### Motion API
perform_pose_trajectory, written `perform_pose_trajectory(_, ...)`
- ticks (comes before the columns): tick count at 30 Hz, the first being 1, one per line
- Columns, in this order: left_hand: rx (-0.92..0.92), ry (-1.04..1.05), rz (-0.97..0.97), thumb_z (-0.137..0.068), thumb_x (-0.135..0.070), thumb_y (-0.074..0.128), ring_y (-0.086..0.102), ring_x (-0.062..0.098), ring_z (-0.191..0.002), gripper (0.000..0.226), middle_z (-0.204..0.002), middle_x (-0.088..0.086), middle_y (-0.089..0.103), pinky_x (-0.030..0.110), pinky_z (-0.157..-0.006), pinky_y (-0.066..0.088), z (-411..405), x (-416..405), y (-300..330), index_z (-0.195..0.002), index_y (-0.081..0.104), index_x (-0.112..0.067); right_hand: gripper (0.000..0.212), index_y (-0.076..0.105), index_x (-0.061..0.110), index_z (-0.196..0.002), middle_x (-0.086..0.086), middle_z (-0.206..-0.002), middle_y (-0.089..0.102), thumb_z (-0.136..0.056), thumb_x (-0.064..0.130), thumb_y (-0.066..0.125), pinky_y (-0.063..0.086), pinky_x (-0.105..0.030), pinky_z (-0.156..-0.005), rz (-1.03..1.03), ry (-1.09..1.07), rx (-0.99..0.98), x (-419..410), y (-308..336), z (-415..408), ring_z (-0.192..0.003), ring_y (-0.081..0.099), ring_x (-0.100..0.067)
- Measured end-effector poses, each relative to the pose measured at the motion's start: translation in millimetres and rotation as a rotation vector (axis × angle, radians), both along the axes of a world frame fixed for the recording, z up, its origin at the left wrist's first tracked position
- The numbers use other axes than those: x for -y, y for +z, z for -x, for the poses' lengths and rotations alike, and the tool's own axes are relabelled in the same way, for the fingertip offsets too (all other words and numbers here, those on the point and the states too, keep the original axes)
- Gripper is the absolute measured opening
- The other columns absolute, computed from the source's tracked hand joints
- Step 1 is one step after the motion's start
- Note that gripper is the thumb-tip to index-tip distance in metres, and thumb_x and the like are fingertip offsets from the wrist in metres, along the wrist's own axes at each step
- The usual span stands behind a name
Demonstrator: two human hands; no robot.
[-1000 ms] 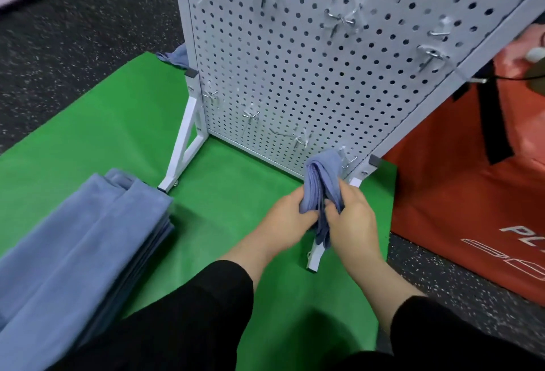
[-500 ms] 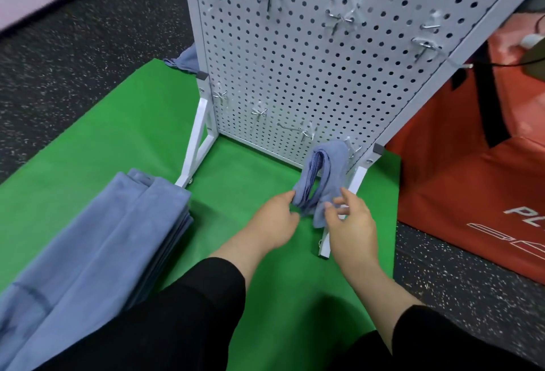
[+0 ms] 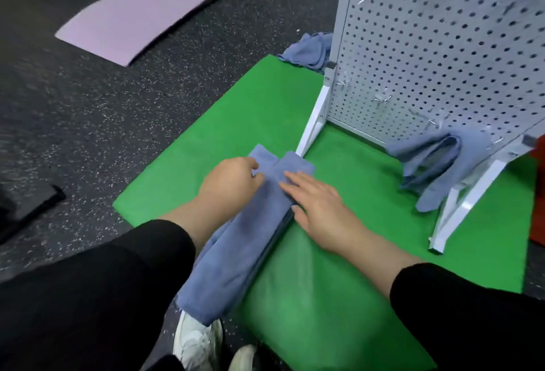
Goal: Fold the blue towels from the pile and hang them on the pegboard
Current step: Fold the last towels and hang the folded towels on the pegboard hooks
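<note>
A pile of blue towels [image 3: 236, 252] lies on the green mat [image 3: 339, 297] in front of me. My left hand [image 3: 230, 182] pinches the top towel near the pile's far end. My right hand [image 3: 318, 202] lies flat on the same end, fingers straight, its thumb at the pile's right edge. A folded blue towel [image 3: 439, 164] hangs from a low hook at the bottom right of the white pegboard [image 3: 427, 46]. Another blue towel [image 3: 309, 52] lies crumpled on the floor behind the board's left post.
The pegboard stands on white angled feet [image 3: 312, 129] on the mat, with several bare metal hooks. A purple mat [image 3: 141, 8] lies on the dark speckled floor at the far left. A red object [image 3: 538, 193] sits at the right edge. My shoes [image 3: 197, 341] show at the bottom.
Both hands have let go of the hung towel and moved left to the towel pile. My view has swung left. The towel stays on its hook.
</note>
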State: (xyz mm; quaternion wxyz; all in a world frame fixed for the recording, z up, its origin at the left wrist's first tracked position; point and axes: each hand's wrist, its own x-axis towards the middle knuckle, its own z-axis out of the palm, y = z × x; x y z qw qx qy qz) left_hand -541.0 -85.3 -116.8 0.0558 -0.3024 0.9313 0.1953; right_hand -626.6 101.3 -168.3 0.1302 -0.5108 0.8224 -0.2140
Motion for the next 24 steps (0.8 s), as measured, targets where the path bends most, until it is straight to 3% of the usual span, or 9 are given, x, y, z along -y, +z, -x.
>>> perform_pose_trajectory(2,0.119,-0.029,-0.044,-0.097,-0.038,0.061,0.065,0.036,-0.098,0.032,-0.098,0.016,0.072,0.032,-0.068,0.036,-11,7,-7,-0.098,0.071,-0.007,0.057,0.038,0.030,-0.155,0.005,-0.167,0.023,-0.100,0.020,0.050,0.021,-0.048,-0.123,-0.154,0.050,-0.048,8,-7,-5,-0.155,0.019,-0.018)
perform_pose_trajectory(4,0.212,-0.044,-0.070,-0.095,-0.040,0.063,0.062,0.034,-0.087,0.037,-0.077,0.013,0.062,0.031,-0.063,0.031,-18,8,-12,-0.074,0.061,-0.010,0.059,0.030,0.033,-0.157,0.009,-0.169,0.011,-0.102,0.020,0.045,0.016,-0.053,-0.124,-0.285,0.074,-0.054,10,-11,-9,-0.157,0.008,-0.016)
perform_pose_trajectory(5,0.246,-0.049,-0.079,-0.094,-0.039,0.063,0.061,0.034,-0.085,0.038,-0.076,0.013,0.061,0.031,-0.062,0.031,-20,8,-13,-0.070,0.057,-0.010,0.059,0.027,0.033,-0.158,0.010,-0.170,0.007,-0.103,0.020,0.044,0.014,-0.054,-0.124,-0.325,0.077,-0.045,10,-12,-12,-0.157,0.005,-0.016)
perform_pose_trajectory(8,0.290,-0.073,-0.119,-0.092,-0.036,0.065,0.060,0.033,-0.083,0.032,-0.091,0.019,0.068,0.029,-0.063,0.033,-25,4,-18,-0.072,0.059,-0.012,0.061,0.022,0.033,-0.159,0.011,-0.170,0.001,-0.103,0.019,0.042,0.011,-0.055,-0.124,-0.367,0.069,-0.032,8,-11,-16,-0.157,0.001,-0.015)
perform_pose_trajectory(13,0.188,-0.012,-0.221,-0.090,-0.027,0.065,0.054,0.032,-0.077,0.028,-0.085,0.025,0.064,0.033,-0.065,0.037,-24,-2,-14,-0.076,0.063,-0.003,0.066,0.019,0.031,-0.160,0.010,-0.170,0.000,-0.101,0.023,0.047,0.008,-0.056,-0.124,-0.362,0.037,-0.002,12,-5,-20,-0.157,-0.001,-0.015)
perform_pose_trajectory(15,0.049,0.072,-0.360,-0.088,-0.024,0.065,0.048,0.025,-0.071,0.021,-0.074,0.013,0.058,0.032,-0.062,0.037,-22,-5,-8,-0.079,0.067,-0.005,0.075,0.018,0.030,-0.160,0.010,-0.170,0.000,-0.097,0.029,0.057,0.008,-0.055,-0.125,-0.303,0.007,-0.022,10,-2,-21,-0.156,-0.003,-0.013)
perform_pose_trajectory(18,-0.106,0.166,-0.689,-0.083,-0.018,0.067,0.035,0.016,-0.063,0.014,-0.066,0.002,0.043,0.028,-0.051,0.028,-20,-11,9,-0.074,0.056,-0.016,0.089,0.021,0.025,-0.160,0.011,-0.168,-0.001,-0.086,0.030,0.071,0.005,-0.051,-0.124,-0.129,-0.049,-0.032,3,7,-18,-0.152,-0.006,-0.004)
perform_pose_trajectory(21,-0.175,0.214,-0.977,-0.074,-0.021,0.065,0.042,0.017,-0.073,0.012,-0.075,0.006,0.047,0.030,-0.061,0.033,-15,-13,25,-0.073,0.054,-0.019,0.090,0.034,0.022,-0.154,0.004,-0.167,0.021,-0.074,0.023,0.076,0.012,-0.052,-0.121,0.051,-0.098,-0.110,-3,15,-12,-0.153,0.013,-0.008)
perform_pose_trajectory(24,-0.199,0.198,-1.094,-0.076,-0.019,0.066,0.049,0.021,-0.080,0.011,-0.083,0.010,0.053,0.035,-0.075,0.038,-4,-15,36,-0.081,0.057,-0.013,0.061,0.057,0.019,-0.133,0.001,-0.146,0.056,-0.073,0.027,0.066,0.030,-0.050,-0.115,0.228,-0.180,-0.164,-9,28,-2,-0.135,0.050,-0.017)
